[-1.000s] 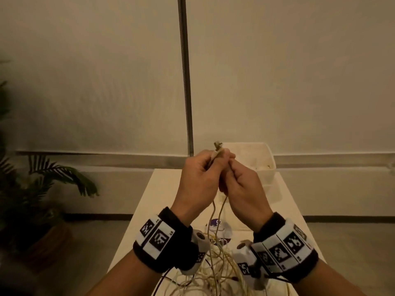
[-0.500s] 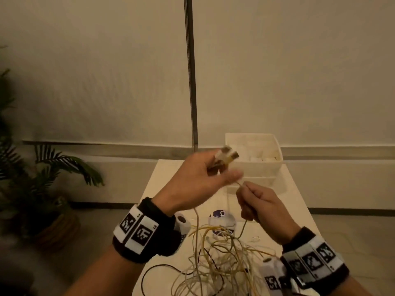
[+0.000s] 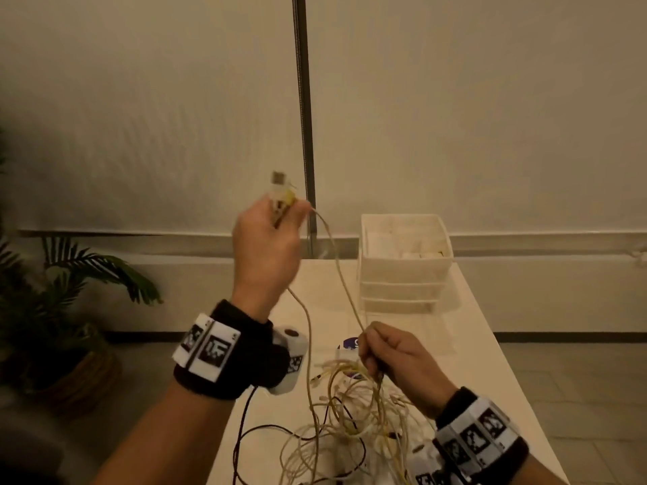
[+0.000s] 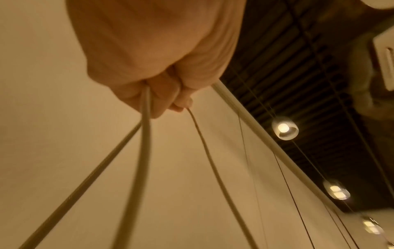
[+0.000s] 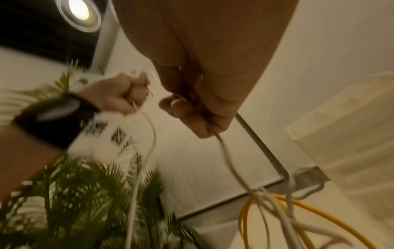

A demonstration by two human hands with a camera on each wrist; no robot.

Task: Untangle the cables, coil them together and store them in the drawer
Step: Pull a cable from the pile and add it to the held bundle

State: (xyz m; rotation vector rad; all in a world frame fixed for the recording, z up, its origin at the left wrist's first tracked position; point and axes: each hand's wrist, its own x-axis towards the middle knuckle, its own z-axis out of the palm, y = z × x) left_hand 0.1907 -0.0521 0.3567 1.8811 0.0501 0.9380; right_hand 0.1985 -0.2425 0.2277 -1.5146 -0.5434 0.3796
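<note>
My left hand (image 3: 276, 218) is raised above the table and grips several cable ends, with a plug (image 3: 279, 180) sticking up from the fist. Pale cables (image 4: 145, 134) hang down from its curled fingers. One thin cable (image 3: 341, 271) runs taut from that fist down to my right hand (image 3: 376, 348), which pinches it low over the tangle. A heap of white and yellow cables (image 3: 353, 414) lies on the table (image 3: 266, 432) under both hands. In the right wrist view the pinched cable (image 5: 228, 160) drops into yellow and white loops (image 5: 277, 210).
A white stack of plastic drawers (image 3: 402, 271) stands at the table's far right, its top drawer open with items inside. A round white and purple object (image 3: 350, 344) lies behind the tangle. A potted palm (image 3: 70, 309) stands on the floor at the left. A wall rises behind.
My hands were together at the cable ends. The left hand has risen up and to the left with the plugs, while the right has slid down along one cable toward the tangle.
</note>
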